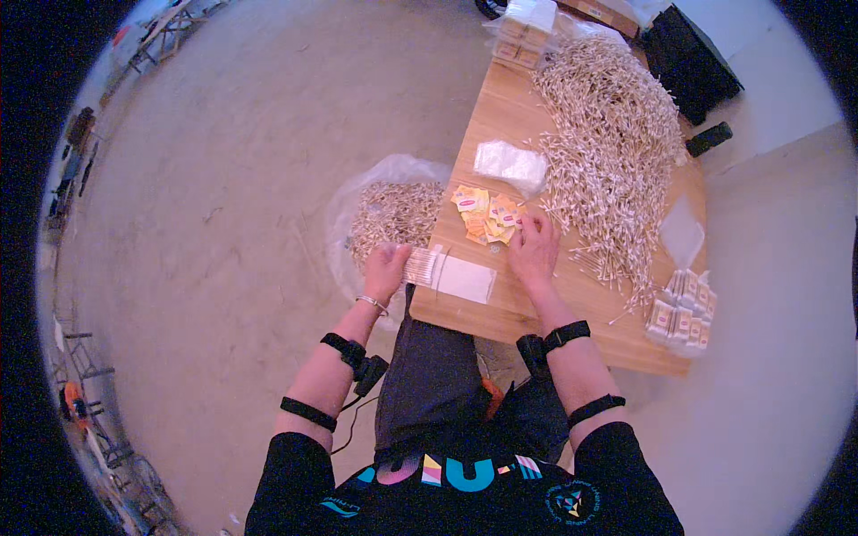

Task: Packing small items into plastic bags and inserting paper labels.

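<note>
My left hand (386,271) is closed around the end of a flat row of cotton swabs (419,266) at the table's left edge. The far end of the row meets a flat white translucent sheet or bag (466,280) lying on the wood; whether the swabs are inside it I cannot tell. My right hand (534,249) is at the right side of a small pile of yellow and orange printed cards (483,213). Its thumb and fingers pinch the edge of one card. Behind the pile lies a stack of clear plastic bags (510,166).
A big heap of loose cotton swabs (612,134) covers the right of the wooden table (487,116). Filled packs (684,313) stand at the right corner, more packs (523,36) at the back. A plastic sack of swabs (389,214) sits left of the table, on the floor.
</note>
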`<state>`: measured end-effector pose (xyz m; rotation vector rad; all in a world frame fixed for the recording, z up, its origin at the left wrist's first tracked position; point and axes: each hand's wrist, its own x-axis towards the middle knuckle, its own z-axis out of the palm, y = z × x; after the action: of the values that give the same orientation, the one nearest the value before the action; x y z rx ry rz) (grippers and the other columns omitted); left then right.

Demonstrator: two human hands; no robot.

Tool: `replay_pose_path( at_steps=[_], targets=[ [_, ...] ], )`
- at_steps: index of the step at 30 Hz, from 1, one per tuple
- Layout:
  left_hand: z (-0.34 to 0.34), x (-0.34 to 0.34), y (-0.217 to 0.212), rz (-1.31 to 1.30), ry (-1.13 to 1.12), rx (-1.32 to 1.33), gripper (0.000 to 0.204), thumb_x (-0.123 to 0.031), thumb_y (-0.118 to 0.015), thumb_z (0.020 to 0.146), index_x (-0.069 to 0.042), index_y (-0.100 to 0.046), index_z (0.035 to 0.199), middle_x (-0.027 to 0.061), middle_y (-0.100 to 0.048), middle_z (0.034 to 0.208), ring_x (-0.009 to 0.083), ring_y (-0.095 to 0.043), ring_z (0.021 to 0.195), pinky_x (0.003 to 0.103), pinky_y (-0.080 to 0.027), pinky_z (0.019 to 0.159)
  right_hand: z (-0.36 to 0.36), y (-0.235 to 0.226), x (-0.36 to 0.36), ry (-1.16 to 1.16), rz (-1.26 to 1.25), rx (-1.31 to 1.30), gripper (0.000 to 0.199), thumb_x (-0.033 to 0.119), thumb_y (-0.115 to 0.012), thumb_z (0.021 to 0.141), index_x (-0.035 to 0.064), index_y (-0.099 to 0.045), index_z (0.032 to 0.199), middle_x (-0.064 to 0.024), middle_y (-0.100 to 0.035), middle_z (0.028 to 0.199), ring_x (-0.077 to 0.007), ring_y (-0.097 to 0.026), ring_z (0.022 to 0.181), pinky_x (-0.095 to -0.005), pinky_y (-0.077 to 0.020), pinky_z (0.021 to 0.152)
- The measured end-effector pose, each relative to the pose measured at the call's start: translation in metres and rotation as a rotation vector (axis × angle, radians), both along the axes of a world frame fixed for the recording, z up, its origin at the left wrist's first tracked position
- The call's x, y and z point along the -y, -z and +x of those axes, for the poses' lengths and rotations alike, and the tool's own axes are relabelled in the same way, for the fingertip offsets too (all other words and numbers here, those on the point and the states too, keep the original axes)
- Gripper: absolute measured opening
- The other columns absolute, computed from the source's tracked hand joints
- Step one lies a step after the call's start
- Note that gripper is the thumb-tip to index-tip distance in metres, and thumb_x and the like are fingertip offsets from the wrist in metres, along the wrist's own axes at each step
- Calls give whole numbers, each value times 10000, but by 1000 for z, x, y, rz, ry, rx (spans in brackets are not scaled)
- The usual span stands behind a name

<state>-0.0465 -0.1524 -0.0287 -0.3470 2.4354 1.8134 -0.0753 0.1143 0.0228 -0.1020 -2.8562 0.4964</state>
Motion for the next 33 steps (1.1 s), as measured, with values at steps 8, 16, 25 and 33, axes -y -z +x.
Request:
replay_pose_path(
  at_steps=[8,16,25,33],
  targets=[
    [3,-1,-1,30,-37,-9,276,-240,-589,842,10,-602,727,34,-596,637,99,-520,599,287,-430,560,-2,-3,-4,-44,18,-67,215,178,-564,785,78,-611,969,-133,-515,1041,-322,-459,1005,-428,-402,858],
    [3,-4,-31,-322,10,45,341,-322,-584,818,13,-612,759,144,-618,672,201,-586,624,347,-453,595,-6,3,-16,82,11,-122,179,167,-584,806,83,-643,954,-106,-581,867,-290,-537,792,-374,-451,713],
    [7,-5,-45,-257,-24,9,332,-322,-580,787,3,-642,765,173,-631,687,264,-618,634,374,-466,606,34,-14,49,-37,-668,-67,258,236,-574,858,-10,-651,868,-75,-645,709,-113,-605,658,-253,-457,598],
    [3,-5,-29,-272,-33,-32,334,-331,-582,784,-3,-640,756,175,-619,668,278,-614,619,384,-461,592,62,6,98,55,-939,295,197,132,-587,830,7,-563,981,-125,-649,745,-169,-618,606,-291,-487,583]
  ],
)
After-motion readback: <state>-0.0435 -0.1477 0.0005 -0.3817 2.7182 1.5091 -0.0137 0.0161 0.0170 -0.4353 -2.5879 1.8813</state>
